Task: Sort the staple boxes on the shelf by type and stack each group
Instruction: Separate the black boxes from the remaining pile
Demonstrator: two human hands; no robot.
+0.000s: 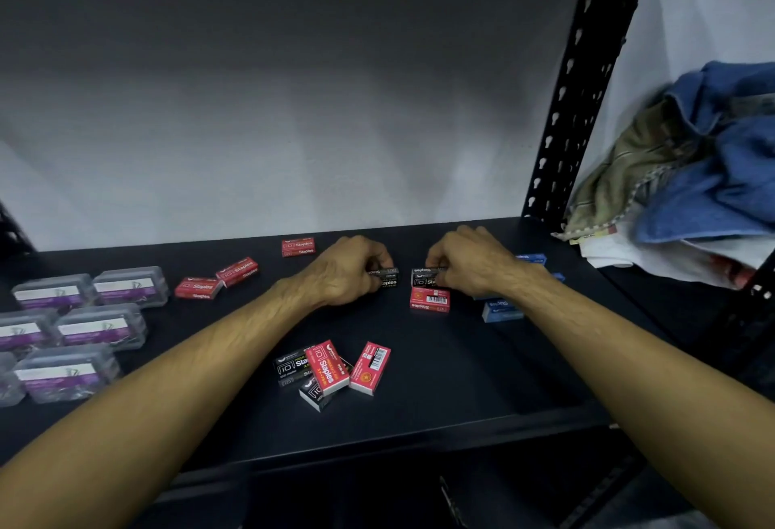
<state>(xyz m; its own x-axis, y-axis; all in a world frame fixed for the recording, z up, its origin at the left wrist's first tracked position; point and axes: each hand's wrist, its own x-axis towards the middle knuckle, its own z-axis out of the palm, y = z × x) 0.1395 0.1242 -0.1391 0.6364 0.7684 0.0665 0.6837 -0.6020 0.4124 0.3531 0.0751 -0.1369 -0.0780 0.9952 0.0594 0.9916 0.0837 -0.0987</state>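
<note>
Staple boxes [327, 369] scattered | clear cases [100, 325] left | cloths [692, 176] right

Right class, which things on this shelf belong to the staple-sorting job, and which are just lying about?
Belongs to the job:
red staple boxes
black staple boxes, one under each hand
blue staple boxes
mixed pile of red and black boxes

Just lying about:
clear plastic boxes with purple labels
heap of cloth

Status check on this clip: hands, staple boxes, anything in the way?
Left hand closed on a black staple box; right hand on another black box. Red, black, blue boxes scattered, unstacked. Nothing in the way.
</note>
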